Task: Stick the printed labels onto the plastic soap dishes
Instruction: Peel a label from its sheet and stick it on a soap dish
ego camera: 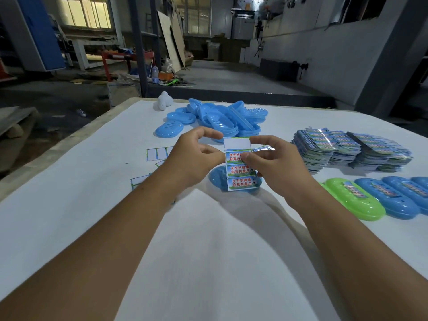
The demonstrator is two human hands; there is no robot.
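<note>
1. The table, covered in white, carries everything.
2. A heap of blue dishes lies near the far edge.
3. Label stacks sit toward the right edge.
4. A row of labelled dishes, one green and the rest blue, runs along the right edge.
5. One blue dish lies mid-table under the hands.
6. Empty backing strips lie left of it.
7. The label strip hangs above that dish, top label gone.
8. The left hand pinches the strip's left edge.
9. The right hand pinches a label on the strip's right side.
</note>
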